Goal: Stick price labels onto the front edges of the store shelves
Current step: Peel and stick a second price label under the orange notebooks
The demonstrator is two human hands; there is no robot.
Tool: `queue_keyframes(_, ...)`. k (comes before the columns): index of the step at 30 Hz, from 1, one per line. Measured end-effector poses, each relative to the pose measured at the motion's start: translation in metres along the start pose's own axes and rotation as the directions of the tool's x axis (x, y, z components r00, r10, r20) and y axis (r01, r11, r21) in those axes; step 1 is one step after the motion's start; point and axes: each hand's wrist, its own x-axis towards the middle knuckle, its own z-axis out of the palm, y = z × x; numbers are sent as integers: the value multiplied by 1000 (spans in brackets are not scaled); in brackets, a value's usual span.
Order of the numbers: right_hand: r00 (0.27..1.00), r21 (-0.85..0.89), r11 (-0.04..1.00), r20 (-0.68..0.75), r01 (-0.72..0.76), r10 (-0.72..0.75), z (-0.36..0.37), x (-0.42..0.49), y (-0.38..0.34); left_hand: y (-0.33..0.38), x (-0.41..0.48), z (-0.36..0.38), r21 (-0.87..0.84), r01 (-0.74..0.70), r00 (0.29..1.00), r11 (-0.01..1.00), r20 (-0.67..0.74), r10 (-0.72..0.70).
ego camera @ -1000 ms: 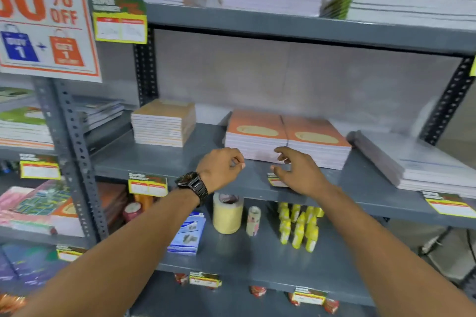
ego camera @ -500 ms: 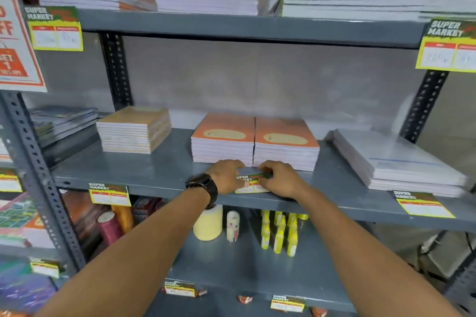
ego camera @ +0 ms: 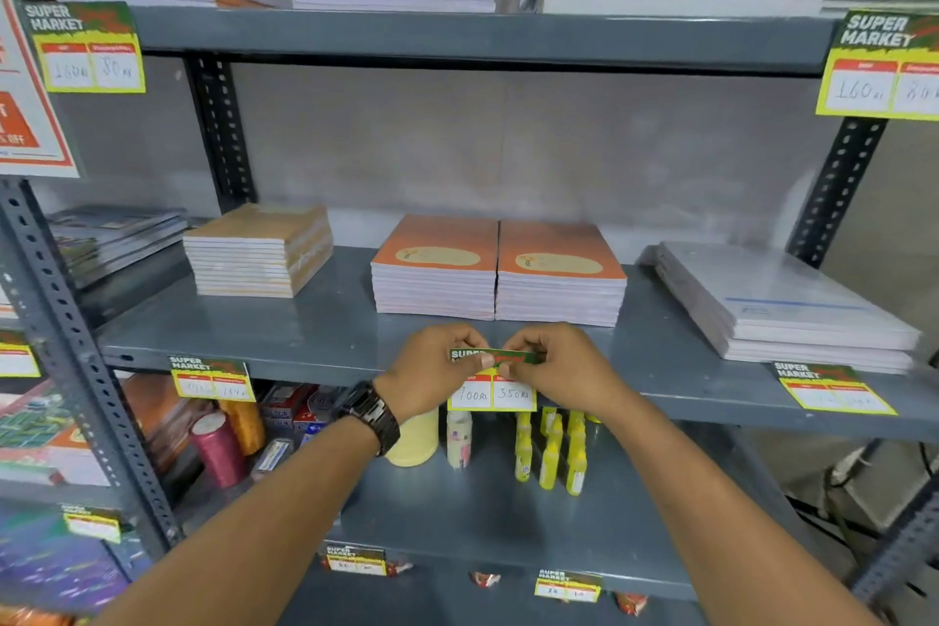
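A yellow and green price label (ego camera: 492,391) reading 700 and 350 hangs over the front edge of the grey middle shelf (ego camera: 325,369), below two orange notebook stacks (ego camera: 498,269). My left hand (ego camera: 432,371), with a dark watch on its wrist, presses its thumb on the label's green top strip from the left. On the strip's right end sit the fingers of my right hand (ego camera: 559,369). Both hands pin the label against the shelf edge.
Other price labels (ego camera: 211,379) (ego camera: 833,389) hang on the same shelf edge, more on the upper shelf (ego camera: 86,48) and lower shelf (ego camera: 566,585). Tape rolls (ego camera: 414,437) and yellow bottles (ego camera: 551,452) stand on the shelf below. Slotted uprights (ego camera: 61,315) flank the bay.
My hands brought the label from the shelf top down onto the front edge, where it now hangs flat with its prices showing. The camera moved closer and shifted right.
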Motion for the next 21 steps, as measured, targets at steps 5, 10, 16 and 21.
queue_keyframes(5, 995, -16, 999, -88, -44, 42, 14, -27, 11, -3, -18, 15, -32, 4, 1000, 999, 21, -3)
queue_keyframes(10, 980, -64, 993, -179, -99, 86, 31, -37, 20, -6, -26, 28, -5, 68, 997, 998, -31, -69)
queue_keyframes(16, 953, -64, 988, -279, -142, 119, 46, -42, 21, -6, -31, 42, 121, 79, 990, 990, -125, -64)
queue_keyframes(21, 943, -91, 982, -306, -167, 132, 52, -42, 20, -9, -30, 45, 186, 65, 988, 980, -153, -36)
